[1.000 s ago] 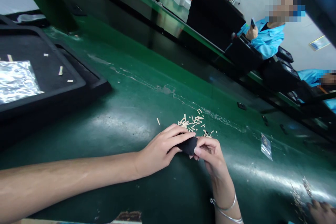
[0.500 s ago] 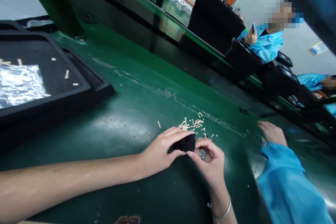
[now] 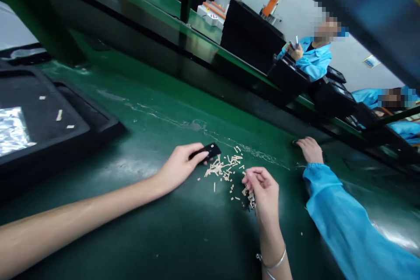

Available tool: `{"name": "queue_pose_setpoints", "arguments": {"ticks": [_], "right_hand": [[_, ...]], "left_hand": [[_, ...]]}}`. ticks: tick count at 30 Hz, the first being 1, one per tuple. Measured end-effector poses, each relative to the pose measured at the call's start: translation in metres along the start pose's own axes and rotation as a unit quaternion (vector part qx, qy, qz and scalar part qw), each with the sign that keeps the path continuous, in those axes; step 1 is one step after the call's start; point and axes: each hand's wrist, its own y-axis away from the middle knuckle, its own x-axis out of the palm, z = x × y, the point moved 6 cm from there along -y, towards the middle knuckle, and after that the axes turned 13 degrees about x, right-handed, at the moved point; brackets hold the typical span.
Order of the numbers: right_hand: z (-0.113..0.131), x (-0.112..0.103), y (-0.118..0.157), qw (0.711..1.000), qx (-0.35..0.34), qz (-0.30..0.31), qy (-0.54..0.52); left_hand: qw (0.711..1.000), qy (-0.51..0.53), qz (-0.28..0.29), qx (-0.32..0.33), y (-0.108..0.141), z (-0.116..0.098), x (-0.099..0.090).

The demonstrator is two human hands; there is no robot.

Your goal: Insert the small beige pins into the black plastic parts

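Observation:
My left hand (image 3: 179, 168) reaches in from the left, its fingers closed on a small flat black piece (image 3: 210, 151) at the left edge of a loose pile of pale thin strips (image 3: 223, 167). The pile lies on the green bench top (image 3: 147, 201). My right hand (image 3: 264, 190) hangs just right of the pile, fingers bunched together, with a darker bit (image 3: 247, 204) among strips below it. Whatever its fingertips may hold is hidden.
A co-worker's hand (image 3: 310, 148) in a blue sleeve (image 3: 341, 214) rests on the bench to my right. A black tray (image 3: 62, 133) at left holds foil (image 3: 11, 131) and several strips. Seated people and black equipment line the far side.
The black piece has left my right hand and moved left in my left hand, past the pile. The co-worker's blue arm has come in at right, and the view has shifted.

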Motion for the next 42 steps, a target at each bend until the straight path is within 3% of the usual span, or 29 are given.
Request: {"name": "queue_pose_setpoints", "arguments": {"ticks": [3, 6, 11, 14, 16, 18, 21, 23, 27, 31, 34, 37, 42], "right_hand": [[-0.002, -0.002, -0.004, 0.982, -0.004, -0.029, 0.184], [0.003, -0.009, -0.003, 0.939, -0.033, -0.097, 0.329], [0.006, -0.014, -0.002, 0.918, -0.044, -0.114, 0.378], [0.006, -0.016, -0.002, 0.912, -0.034, -0.111, 0.394], [0.007, -0.016, -0.001, 0.903, -0.025, -0.089, 0.418], [0.008, -0.013, 0.002, 0.892, -0.028, -0.034, 0.450], [0.009, -0.007, 0.011, 0.865, -0.030, 0.062, 0.497], [0.009, -0.006, 0.016, 0.842, -0.017, 0.092, 0.531], [0.003, -0.005, 0.020, 0.796, 0.006, 0.085, 0.599], [-0.003, 0.000, 0.019, 0.774, 0.007, 0.081, 0.627], [-0.003, 0.002, 0.018, 0.782, 0.008, 0.087, 0.617], [0.002, 0.003, 0.020, 0.810, -0.003, 0.106, 0.577], [0.011, 0.015, 0.024, 0.901, -0.017, 0.155, 0.404]], "left_hand": [[0.987, -0.141, -0.063, 0.046, -0.038, 0.008, -0.026], [0.976, -0.179, -0.123, 0.019, -0.082, 0.029, -0.041], [0.959, -0.209, -0.193, -0.020, -0.149, 0.048, -0.054], [0.938, -0.242, -0.243, -0.046, -0.163, 0.048, -0.061], [0.922, -0.282, -0.264, -0.035, -0.157, 0.043, -0.063], [0.918, -0.312, -0.245, 0.017, -0.142, 0.034, -0.057], [0.941, -0.276, -0.142, 0.135, -0.105, 0.014, -0.033], [0.959, -0.199, -0.055, 0.195, -0.071, -0.002, -0.013], [0.977, -0.057, 0.070, 0.191, -0.006, -0.021, 0.022], [0.980, 0.006, 0.095, 0.174, 0.024, -0.027, 0.037], [0.984, 0.014, 0.078, 0.160, 0.025, -0.025, 0.036], [0.990, 0.024, 0.078, 0.115, 0.022, -0.020, 0.035], [0.991, 0.070, 0.102, 0.047, 0.019, -0.015, 0.037]]}}
